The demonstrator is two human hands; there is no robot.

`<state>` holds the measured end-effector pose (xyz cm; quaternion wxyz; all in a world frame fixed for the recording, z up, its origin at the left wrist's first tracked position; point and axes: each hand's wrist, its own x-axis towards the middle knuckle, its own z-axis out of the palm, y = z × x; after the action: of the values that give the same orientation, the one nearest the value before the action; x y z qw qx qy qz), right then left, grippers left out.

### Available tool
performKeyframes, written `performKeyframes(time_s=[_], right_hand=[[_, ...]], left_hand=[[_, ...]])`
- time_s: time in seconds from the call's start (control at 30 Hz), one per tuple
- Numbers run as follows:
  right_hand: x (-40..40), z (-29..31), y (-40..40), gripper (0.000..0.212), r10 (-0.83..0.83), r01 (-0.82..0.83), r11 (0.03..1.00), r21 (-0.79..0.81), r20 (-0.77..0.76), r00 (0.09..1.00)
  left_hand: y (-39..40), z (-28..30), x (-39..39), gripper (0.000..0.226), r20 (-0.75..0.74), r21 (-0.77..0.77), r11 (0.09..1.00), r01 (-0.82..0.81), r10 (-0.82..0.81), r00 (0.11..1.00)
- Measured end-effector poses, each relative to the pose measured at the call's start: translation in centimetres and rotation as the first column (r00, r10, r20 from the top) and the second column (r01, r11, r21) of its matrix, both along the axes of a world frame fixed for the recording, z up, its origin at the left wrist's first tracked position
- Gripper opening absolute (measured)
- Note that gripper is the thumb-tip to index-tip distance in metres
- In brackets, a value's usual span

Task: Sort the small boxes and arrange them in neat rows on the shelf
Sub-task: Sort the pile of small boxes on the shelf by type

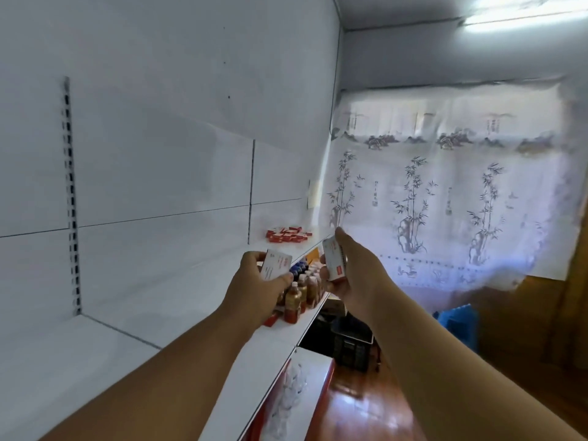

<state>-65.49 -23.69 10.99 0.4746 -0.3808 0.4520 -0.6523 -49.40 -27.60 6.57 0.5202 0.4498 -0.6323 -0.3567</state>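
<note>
One white-and-red box (pixel 276 264) is gripped in the left hand (pixel 257 281), fingers curled round its edges; a second box (pixel 334 259) is pinched in the right hand (pixel 353 272), thumb below, fingers along the top; both are held in the air off the front edge of the shelf (pixel 165 291), nearer than the red box pile (pixel 288 234); that pile sits loosely heaped at the far end of the shelf, against the back wall, not yet in rows; judged step: carrying two boxes toward the pile for sorting; faces should be checked and matched before set-down; each box is best placed flat, long edge parallel to the shelf front, touching its neighbour; the bottles (pixel 297 297) on the tier below the pile should be kept clear of; one box at a time is advised, the other hand being used for squaring the row
</note>
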Motion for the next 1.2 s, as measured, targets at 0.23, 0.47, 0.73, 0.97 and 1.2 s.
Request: performKeyframes(time_s=[0.23, 0.47, 0.73, 0.97, 1.2], right_hand=[[-5.1, -4.1, -13.7, 0.037, -0.022, 0.022, 1.0, -0.006, -0.095, 0.995], [-12.1, -4.4, -25.8, 0.034, -0.138, 0.137, 0.99, -0.025, -0.3, 0.944], [-26.1, -6.1, -39.8, 0.027, -0.273, 0.254, 0.961, -0.105, -0.475, 0.837], [-34.5, -5.7, -55.7, 0.029, -0.135, 0.099, 0.99, -0.096, -0.533, 0.835], [-35.7, -6.8, -71.6, 0.033, -0.009, -0.053, 0.995, -0.084, -0.614, 0.789]], left_hand=[[-12.2, -2.0, -5.3, 0.047, 0.066, -0.014, 1.0, -0.019, 0.02, 0.998], [-27.7, -0.9, -13.5, 0.053, 0.072, 0.008, 1.0, 0.007, -0.008, 0.997], [-41.3, -2.9, -26.3, 0.055, 0.172, -0.021, 0.997, 0.07, -0.065, 0.983], [-54.3, -3.1, -33.7, 0.056, 0.182, 0.057, 0.993, -0.1, 0.089, 0.979], [-65.4, -3.9, -35.4, 0.046, 0.288, -0.01, 0.972, -0.237, 0.229, 0.93]])
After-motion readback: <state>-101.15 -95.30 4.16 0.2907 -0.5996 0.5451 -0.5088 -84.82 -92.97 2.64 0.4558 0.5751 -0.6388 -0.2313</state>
